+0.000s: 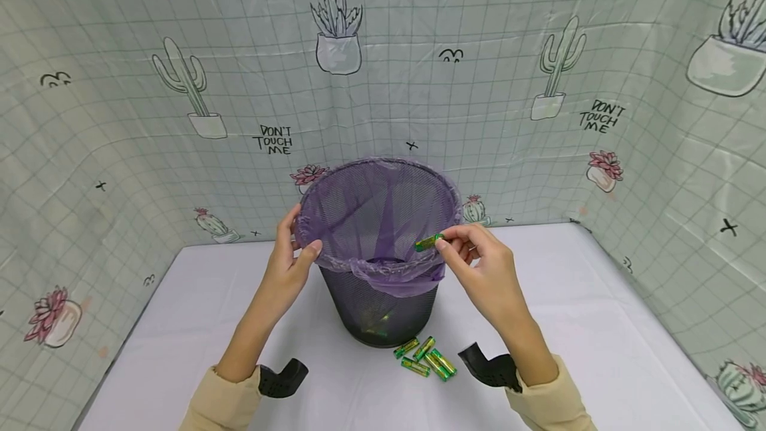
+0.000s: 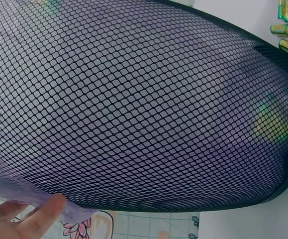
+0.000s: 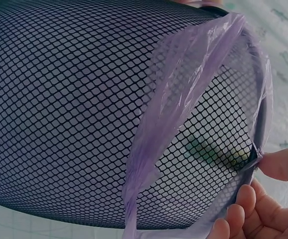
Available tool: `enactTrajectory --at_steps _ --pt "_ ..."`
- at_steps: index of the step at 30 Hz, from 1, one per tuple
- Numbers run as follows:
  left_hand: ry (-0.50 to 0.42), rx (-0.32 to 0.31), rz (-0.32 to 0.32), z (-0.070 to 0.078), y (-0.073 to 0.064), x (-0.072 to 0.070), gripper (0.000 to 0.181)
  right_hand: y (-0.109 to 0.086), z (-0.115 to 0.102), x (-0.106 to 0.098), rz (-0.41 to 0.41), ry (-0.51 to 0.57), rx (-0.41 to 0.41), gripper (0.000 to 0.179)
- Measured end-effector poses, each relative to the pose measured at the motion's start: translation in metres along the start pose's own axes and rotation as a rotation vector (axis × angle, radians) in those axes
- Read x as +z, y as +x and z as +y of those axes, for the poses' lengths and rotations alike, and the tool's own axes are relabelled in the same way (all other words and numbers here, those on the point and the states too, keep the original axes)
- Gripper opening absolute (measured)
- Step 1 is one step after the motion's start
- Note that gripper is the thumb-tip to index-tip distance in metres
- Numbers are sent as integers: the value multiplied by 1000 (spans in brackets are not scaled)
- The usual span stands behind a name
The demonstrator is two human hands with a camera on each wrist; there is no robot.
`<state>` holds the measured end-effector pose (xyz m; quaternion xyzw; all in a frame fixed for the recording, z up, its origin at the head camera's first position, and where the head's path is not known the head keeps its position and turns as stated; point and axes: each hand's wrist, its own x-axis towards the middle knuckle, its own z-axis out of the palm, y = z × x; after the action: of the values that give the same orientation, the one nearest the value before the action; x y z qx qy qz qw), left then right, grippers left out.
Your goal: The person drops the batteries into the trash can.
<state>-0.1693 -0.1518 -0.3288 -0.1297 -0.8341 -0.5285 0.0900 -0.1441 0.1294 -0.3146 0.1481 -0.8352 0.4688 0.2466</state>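
Note:
A black mesh wastebasket stands upright on the table, lined with a purple plastic bag folded over its rim. My left hand holds the basket's left rim, thumb on the near side. At the right of the opening, my right hand pinches a green and yellow battery between thumb and fingers, just inside the rim. In the right wrist view that battery shows blurred through the mesh. Some batteries lie at the basket's bottom, seen through its side in the left wrist view.
Several green batteries lie on the white tabletop close to the front right of the basket. A grid-patterned curtain with cactus drawings surrounds the back and sides. Each wrist carries a black mount.

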Motion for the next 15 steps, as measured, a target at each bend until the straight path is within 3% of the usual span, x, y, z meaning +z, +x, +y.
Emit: enactTrajectory --at_steps 15 --pt "-6 7 1 0 0 1 68 0 1 -1 -5 -13 8 10"
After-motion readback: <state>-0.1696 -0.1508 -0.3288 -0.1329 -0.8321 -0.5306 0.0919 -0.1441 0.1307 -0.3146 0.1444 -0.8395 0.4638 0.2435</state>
